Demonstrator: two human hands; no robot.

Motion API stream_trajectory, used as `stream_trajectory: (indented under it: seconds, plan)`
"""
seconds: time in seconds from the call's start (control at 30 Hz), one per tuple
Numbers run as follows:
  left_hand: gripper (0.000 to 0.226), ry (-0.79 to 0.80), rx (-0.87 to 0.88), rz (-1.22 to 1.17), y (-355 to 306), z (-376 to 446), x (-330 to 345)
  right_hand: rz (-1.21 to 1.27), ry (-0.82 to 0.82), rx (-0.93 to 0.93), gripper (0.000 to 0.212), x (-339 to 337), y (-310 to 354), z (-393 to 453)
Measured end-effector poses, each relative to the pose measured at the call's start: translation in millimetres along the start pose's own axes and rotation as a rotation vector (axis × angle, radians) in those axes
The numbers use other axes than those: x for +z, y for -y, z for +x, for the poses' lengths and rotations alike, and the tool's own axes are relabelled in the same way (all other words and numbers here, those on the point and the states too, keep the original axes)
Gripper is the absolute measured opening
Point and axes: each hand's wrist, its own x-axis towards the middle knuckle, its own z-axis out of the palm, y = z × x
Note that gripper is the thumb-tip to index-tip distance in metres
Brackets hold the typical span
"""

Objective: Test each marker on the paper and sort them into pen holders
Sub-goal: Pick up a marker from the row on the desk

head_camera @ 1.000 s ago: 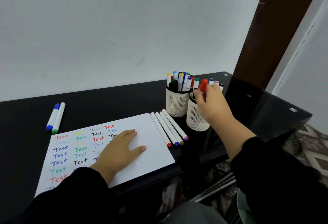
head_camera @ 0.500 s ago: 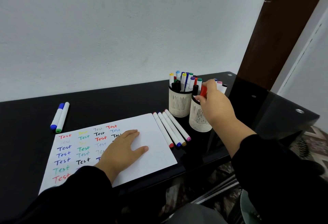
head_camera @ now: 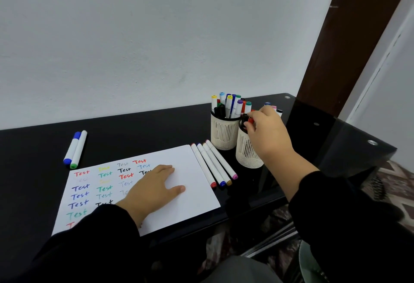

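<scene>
Red marker [head_camera: 251, 120] sunk lower into near holder [head_camera: 247, 152] — right hand [head_camera: 266, 132] still pinching.

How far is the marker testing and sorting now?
Done: the paper carries many coloured "Test" words, and both pen holders hold markers. In hand: the right hand grips a red marker at the nearer holder; the left hand rests on the paper. Left: four markers beside the paper and two markers far left.
</scene>
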Motion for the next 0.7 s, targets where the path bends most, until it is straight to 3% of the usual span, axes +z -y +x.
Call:
stream_trajectory:
  seconds: [0.17,0.43,0.7]
  plan:
    - [0.067,0.058,-0.018,0.043,-7.3,-0.7,-8.8,-0.016,-0.022,-0.162,0.023,-5.6,12.7,-7.6]
    - [0.061,0.017,-0.077,-0.07,21.4,-28.9,-17.8,0.063,0.048,-0.437,0.011,20.5,62.8,-36.2]
    - [0.066,-0.03,-0.333,-0.018,89.6,-66.9,-38.3,0.11,0.27,-0.573,0.028,75.5,137.2,-44.0]
